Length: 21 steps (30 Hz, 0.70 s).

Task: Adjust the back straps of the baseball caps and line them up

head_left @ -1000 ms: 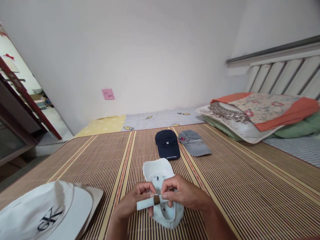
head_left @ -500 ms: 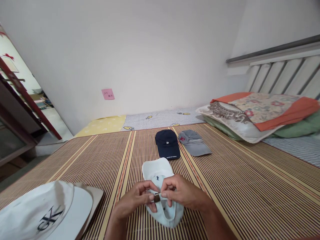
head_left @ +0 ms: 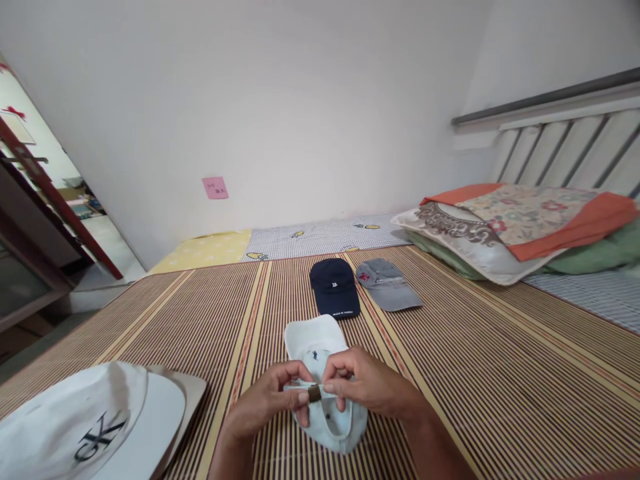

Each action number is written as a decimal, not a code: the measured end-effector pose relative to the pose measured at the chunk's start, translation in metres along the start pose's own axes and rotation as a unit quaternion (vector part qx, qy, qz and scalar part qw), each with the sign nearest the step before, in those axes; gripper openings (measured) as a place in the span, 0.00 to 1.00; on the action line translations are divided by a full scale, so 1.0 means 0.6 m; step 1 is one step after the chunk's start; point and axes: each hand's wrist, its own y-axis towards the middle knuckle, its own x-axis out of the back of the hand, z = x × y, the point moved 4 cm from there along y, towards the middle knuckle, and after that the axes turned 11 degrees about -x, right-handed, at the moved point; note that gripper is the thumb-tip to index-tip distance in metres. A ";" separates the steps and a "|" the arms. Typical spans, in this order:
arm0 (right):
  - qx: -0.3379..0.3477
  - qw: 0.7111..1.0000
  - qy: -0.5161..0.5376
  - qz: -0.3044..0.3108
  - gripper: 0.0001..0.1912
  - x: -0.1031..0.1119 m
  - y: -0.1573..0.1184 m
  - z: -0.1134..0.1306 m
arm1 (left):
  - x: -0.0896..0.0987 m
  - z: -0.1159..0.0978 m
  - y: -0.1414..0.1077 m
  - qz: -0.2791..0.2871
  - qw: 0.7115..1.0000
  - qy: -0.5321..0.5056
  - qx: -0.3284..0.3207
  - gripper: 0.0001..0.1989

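Observation:
A pale mint baseball cap (head_left: pixel 345 433) lies on the striped mat, its brim pointing away from me and a small dark logo on its front. My left hand (head_left: pixel 273 397) pinches the cap's back strap beside a brownish metal buckle (head_left: pixel 314 393). On the buckle's other side, my right hand (head_left: pixel 363 383) has thumb and fingertips closed on the strap. The strap is stretched between both hands above the cap's rear opening. Part of the crown is hidden behind my fingers.
Beyond lie a navy cap (head_left: pixel 334 287) and a grey cap (head_left: pixel 389 285). At the near left, a white cap (head_left: pixel 100 420) with dark letters rests on a beige brim (head_left: pixel 193 393). Pillows (head_left: pixel 530 220) are piled at right, by a radiator (head_left: pixel 575 143). The mat (head_left: pixel 200 327) runs to the wall-side bedding.
The strap end now sticks out further left past my left fingers, and the buckle has turned slightly. My hands stay in nearly the same place.

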 end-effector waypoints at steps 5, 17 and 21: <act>-0.007 1.000 0.020 -0.007 0.09 0.017 -0.004 -0.009 | -0.001 -0.003 0.003 -0.009 1.000 0.017 0.000 0.18; 0.018 1.000 0.013 -0.004 0.10 0.048 -0.007 -0.032 | 0.000 -0.006 0.003 -0.017 0.999 0.035 -0.009 0.20; 0.010 0.999 0.033 0.011 0.09 0.030 -0.003 -0.023 | -0.003 -0.007 0.005 -0.018 0.999 0.018 -0.026 0.18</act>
